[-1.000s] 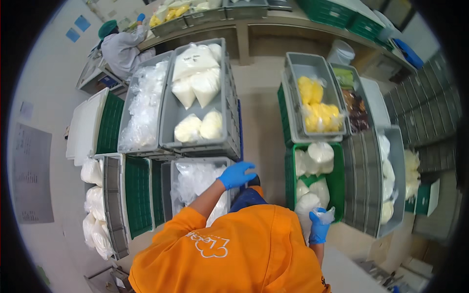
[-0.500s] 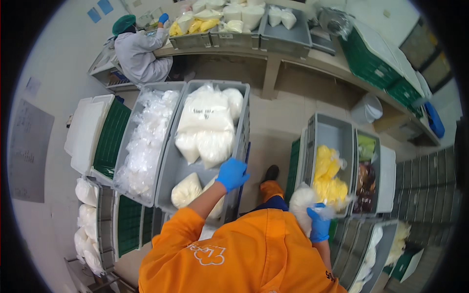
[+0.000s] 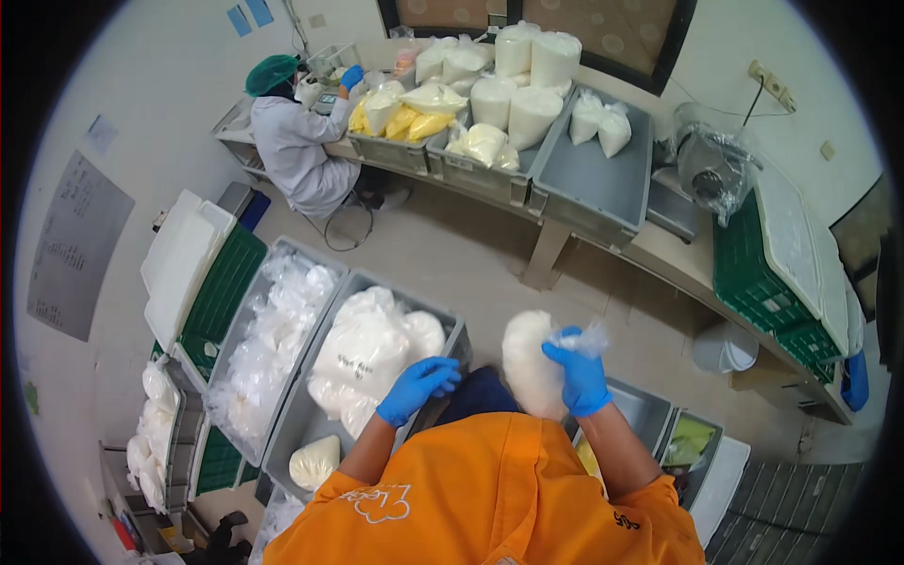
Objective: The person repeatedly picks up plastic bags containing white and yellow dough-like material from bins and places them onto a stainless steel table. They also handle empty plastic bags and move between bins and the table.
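Note:
In my blue-gloved right hand (image 3: 578,375) is the gathered top of a clear plastic bag of white powder (image 3: 527,363), which hangs in front of my body. My left hand (image 3: 419,388), gloved in blue too, is over the right edge of a grey crate (image 3: 459,341). Its fingers are loosely stretched and nothing shows in them. Large bags of white powder (image 3: 363,350) fill the crate's far part, the biggest with handwriting on it. Closer to me in that crate lies a smaller cream-coloured bag (image 3: 315,462).
Left of it stands a crate of clear plastic bags (image 3: 273,344). Ahead, a long bench (image 3: 678,259) bears grey crates (image 3: 607,188) with white and yellow bags, and green crates (image 3: 767,273). A co-worker (image 3: 299,141) sits at its left end. A white bucket (image 3: 725,350) stands below.
The view has shifted toward the bench. My right hand has brought the bag up and forward from beside my right hip. My left hand stays near the crate's right edge.

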A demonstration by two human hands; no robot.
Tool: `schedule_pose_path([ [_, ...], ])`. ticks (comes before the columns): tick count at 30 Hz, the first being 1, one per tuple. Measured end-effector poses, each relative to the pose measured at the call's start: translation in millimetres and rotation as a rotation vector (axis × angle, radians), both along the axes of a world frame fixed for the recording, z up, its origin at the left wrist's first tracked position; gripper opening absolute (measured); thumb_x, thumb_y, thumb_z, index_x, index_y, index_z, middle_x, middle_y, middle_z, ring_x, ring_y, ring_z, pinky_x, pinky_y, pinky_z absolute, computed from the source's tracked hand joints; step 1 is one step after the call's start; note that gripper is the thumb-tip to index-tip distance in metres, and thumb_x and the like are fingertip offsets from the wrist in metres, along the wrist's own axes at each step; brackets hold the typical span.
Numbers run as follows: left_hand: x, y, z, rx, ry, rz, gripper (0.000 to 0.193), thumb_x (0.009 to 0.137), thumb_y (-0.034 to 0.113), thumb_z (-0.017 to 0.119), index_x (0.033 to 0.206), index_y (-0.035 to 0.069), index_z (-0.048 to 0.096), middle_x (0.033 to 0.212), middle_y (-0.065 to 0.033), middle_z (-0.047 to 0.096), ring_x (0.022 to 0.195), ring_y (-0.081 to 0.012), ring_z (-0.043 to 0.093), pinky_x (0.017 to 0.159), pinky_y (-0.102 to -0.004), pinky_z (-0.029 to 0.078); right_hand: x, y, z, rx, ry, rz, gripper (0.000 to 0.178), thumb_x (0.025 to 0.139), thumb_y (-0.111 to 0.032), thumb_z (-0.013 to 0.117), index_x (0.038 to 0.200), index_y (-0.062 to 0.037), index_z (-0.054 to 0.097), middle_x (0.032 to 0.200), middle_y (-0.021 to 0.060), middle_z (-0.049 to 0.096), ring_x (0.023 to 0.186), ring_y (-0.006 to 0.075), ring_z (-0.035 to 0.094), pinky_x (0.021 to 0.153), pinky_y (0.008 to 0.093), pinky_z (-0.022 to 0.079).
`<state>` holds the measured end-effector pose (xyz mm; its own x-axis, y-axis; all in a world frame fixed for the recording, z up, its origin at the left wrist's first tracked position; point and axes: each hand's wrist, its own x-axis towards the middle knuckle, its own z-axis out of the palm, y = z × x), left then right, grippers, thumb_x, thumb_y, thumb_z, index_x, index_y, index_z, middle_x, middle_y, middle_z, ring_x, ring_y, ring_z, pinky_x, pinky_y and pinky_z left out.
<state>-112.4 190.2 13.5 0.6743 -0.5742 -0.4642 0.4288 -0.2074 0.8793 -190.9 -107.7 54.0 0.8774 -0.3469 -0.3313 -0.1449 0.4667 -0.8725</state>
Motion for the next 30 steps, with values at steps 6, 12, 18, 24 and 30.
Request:
schedule_pose_path([
  [6, 117.1, -141.9, -23.5, -0.377, 0.019, 0.09, 0.049, 0.104, 0.04, 0.047, 0.138, 0.004, 0.052, 0.133, -0.0104, 0.058, 0.118, -0.0221, 0.058, 0.1, -0.0377, 0.047, 167.6, -37.5, 99.5, 0.265, -0.196, -0.006, 0.02, 0.083, -0.003, 0.074, 0.098, -0.0112, 0.063, 0.097, -0.0003, 0.063, 0.093, 0.0131, 0.061, 0.084, 0.0288, 0.05],
  [12, 228.0, -211.1, 34.8, -0.853, 0.325, 0.238, 0.067, 0.099, 0.052, 0.047, 0.144, 0.003, 0.044, 0.134, -0.015, 0.059, 0.121, -0.0301, 0.06, 0.095, -0.0429, 0.053, 308.7, -71.2, 125.0, 0.376, -0.213, -0.012, 0.019, 0.087, -0.004, 0.072, 0.101, -0.0094, 0.062, 0.099, 0.0014, 0.064, 0.095, 0.0154, 0.063, 0.086, 0.0301, 0.051],
  [18, 312.9, -168.6, -8.3, -0.721, 0.418, 0.252, 0.076, 0.091, 0.048, 0.062, 0.147, 0.002, 0.04, 0.116, -0.0159, 0.067, 0.085, -0.0253, 0.069, 0.063, -0.0301, 0.056, 419.9, -91.3, 104.6, 0.285, -0.169, 0.082, 0.021, 0.088, -0.005, 0.071, 0.105, -0.0085, 0.058, 0.095, 0.0013, 0.061, 0.091, 0.0142, 0.062, 0.083, 0.03, 0.051],
  [24, 412.1, -126.2, -19.5, -0.55, 0.448, 0.294, 0.078, 0.082, 0.032, 0.077, 0.146, 0.003, 0.042, 0.121, -0.013, 0.066, 0.081, -0.0216, 0.07, 0.058, -0.0304, 0.056, 512.1, -96.1, 123.1, -0.117, -0.463, 0.67, 0.037, 0.083, -0.009, 0.075, 0.116, -0.005, 0.059, 0.102, 0.0048, 0.063, 0.095, 0.0157, 0.062, 0.086, 0.0316, 0.05],
  [30, 510.1, -144.4, 7.9, -0.489, 0.355, 0.43, 0.072, 0.084, 0.025, 0.075, 0.145, 0.002, 0.043, 0.12, -0.0132, 0.066, 0.085, -0.0209, 0.07, 0.064, -0.0298, 0.057, 634.1, -199.1, 174.4, -0.864, -0.998, 0.776, 0.098, 0.067, -0.028, 0.091, 0.148, -0.0059, 0.041, 0.151, 0.0222, 0.039, 0.136, 0.0331, 0.043, 0.111, 0.0406, 0.037],
])
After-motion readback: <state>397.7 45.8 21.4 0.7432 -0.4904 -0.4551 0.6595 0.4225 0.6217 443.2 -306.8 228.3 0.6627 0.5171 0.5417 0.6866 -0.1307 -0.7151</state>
